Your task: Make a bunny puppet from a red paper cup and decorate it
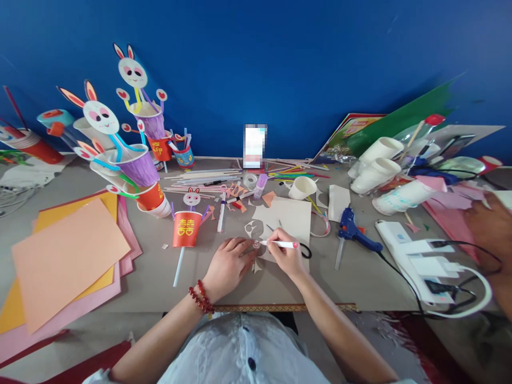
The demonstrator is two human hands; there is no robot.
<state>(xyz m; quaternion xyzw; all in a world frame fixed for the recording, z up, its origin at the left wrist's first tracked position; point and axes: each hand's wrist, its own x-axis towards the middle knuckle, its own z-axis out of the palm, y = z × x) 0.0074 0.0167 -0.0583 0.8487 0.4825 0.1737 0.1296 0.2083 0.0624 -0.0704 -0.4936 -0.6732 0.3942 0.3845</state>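
Note:
My right hand grips a white marker with a red end, its tip at a small round paper cutout that bears reddish marks. My left hand lies palm down, its fingertips pressing the cutout's edge against the table. Beneath and behind both hands is a white paper sheet with pieces cut out of it. Scissors lie partly hidden under my right hand. To the left of my hands stands a red paper cup with a small rabbit face and a straw below.
Rabbit cup figures tower at the left, behind stacked coloured paper. On the right are a blue glue gun, a corded power strip and white paper cups. Straws and a phone are at the back.

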